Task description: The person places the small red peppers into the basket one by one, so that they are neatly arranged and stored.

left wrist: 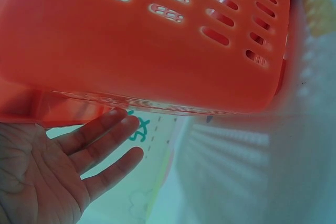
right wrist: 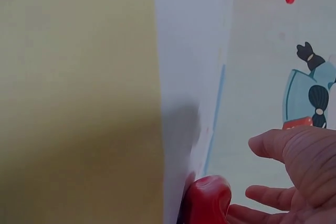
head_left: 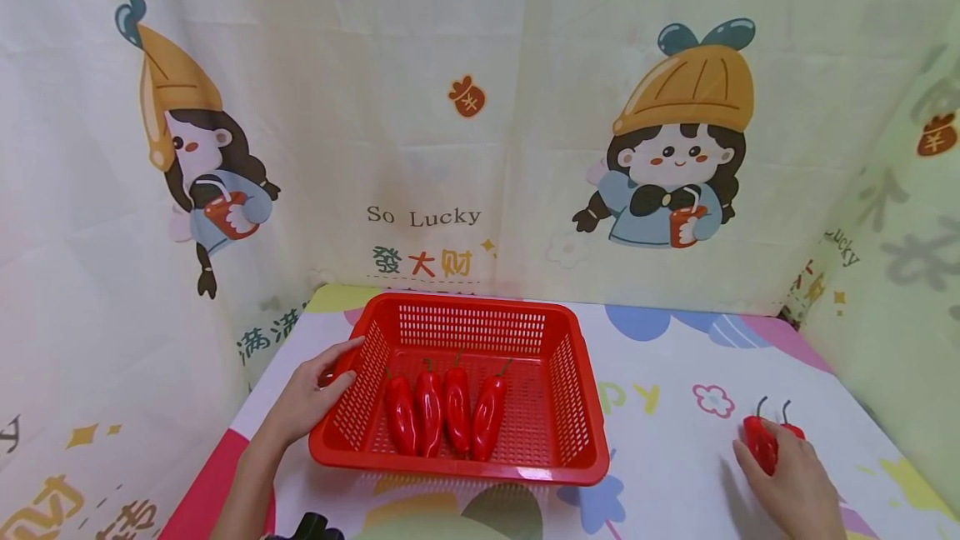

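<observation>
In the head view, several glossy red chili peppers [head_left: 488, 419] with green stems lie side by side in a red plastic basket [head_left: 465, 472]. My left hand [head_left: 307, 398] is at the basket's left rim. Its fingers look extended beside the basket wall in the left wrist view. Over on the right, my right hand [head_left: 797, 473] reaches to two more red chili peppers [head_left: 760, 442] on the table, partly covering them. The right wrist view has one red pepper [right wrist: 210, 198] close to my fingers, with the thumb held apart; contact with it cannot be told.
The table [head_left: 675, 357] wears a white printed cloth. Printed curtains [head_left: 525, 148] rise behind it and along both sides. A small black object [head_left: 311, 526] shows at the bottom edge, near my left forearm.
</observation>
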`<state>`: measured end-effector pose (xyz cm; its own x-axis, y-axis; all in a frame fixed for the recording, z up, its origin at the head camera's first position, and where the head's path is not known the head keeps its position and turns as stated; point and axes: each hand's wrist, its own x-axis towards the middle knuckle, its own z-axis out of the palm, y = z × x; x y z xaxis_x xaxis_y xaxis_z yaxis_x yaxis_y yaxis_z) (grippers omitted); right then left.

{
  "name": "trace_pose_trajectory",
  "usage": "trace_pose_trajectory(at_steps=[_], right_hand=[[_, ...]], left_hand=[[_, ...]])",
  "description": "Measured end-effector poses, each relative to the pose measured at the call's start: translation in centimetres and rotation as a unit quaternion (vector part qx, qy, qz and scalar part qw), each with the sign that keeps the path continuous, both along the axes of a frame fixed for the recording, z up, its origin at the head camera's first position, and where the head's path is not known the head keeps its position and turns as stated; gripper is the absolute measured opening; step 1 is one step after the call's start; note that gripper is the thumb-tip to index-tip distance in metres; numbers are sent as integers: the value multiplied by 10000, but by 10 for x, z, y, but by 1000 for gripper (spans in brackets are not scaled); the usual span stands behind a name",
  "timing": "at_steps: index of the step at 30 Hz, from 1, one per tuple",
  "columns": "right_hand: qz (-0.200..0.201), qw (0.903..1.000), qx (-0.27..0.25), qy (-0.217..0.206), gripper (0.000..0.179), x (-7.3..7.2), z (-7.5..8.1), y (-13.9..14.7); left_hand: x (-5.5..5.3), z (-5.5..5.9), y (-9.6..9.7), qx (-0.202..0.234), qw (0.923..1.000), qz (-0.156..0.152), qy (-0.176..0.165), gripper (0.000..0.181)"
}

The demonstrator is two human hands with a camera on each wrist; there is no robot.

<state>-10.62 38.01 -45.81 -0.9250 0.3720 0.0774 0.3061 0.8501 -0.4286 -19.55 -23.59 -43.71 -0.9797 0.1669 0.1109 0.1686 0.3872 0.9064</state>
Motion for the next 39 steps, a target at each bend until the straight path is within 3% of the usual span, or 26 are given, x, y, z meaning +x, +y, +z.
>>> trace_pose_trajectory(at_steps=[10, 18, 31, 39], right_hand=[[52, 9967, -279, -760, 92, -6, -4, 3], [405, 9914, -369, -1187, 100, -10, -8, 11], [294, 9922, -499, -1106, 99, -10, -7, 7], [-28, 9928, -684, -985, 100, -8, -5, 2]], left_hand=[[0, -1, 0, 75, 9999, -18, -83, 57], [-1, 0, 0, 32, 10000, 13, -64, 58], [1, 0, 1, 142, 9997, 40, -185, 57], [2, 0, 1, 171, 9997, 10, -156, 57]])
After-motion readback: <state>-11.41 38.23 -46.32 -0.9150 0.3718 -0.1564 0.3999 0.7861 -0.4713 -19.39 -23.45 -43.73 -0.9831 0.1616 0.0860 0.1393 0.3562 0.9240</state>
